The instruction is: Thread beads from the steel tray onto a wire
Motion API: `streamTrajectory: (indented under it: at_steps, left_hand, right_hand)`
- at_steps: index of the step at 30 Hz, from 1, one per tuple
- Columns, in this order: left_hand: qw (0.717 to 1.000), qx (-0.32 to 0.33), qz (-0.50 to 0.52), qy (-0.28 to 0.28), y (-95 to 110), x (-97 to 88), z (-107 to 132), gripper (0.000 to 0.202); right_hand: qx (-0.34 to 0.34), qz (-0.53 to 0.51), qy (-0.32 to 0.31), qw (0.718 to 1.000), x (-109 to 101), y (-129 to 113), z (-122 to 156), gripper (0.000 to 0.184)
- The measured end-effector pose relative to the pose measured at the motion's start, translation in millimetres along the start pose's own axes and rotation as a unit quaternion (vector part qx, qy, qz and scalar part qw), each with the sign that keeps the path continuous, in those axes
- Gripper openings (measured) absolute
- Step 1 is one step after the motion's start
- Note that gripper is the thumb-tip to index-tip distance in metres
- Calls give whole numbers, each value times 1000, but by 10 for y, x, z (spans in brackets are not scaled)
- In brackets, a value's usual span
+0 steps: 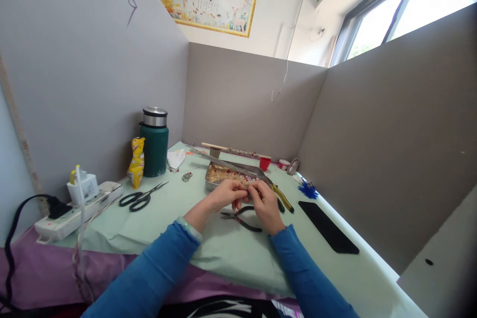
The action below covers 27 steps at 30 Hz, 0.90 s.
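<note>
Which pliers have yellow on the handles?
The pliers to the right of the right hand, beside the metal tray. The other pair, lying left of that hand, has dark handles showing no yellow.

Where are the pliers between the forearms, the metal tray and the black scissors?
Pliers (pixel 236 216): head view, on the pivot.
Metal tray (pixel 212 186): head view, on its near wall, at the left end.
Black scissors (pixel 150 192): head view, near the pivot.
</note>
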<state>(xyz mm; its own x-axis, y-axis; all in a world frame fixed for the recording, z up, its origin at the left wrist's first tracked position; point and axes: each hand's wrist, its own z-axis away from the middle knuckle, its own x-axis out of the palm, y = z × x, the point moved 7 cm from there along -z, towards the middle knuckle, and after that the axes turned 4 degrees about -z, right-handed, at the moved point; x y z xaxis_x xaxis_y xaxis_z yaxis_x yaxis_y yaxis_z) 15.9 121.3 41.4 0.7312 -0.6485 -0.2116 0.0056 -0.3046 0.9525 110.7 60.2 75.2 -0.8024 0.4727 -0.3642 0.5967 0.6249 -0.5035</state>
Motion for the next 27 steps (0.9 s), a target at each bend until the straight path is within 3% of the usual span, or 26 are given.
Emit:
streamTrajectory:
  at_steps: [7,21,27]
  left_hand:
    - [1000,5,6,-29,2,35,11,16]
    - [1000,-7,-14,-18,-10,51,0,19]
    - [999,-18,29,-12,-17,56,-12,20]
  right_hand:
    - [13,-5,-4,1000,-8,15,-1,22]
    - [9,11,-2,1000,-11,20,0,27]
    - [-7,-6,-21,1000,-24,-19,-32,23]
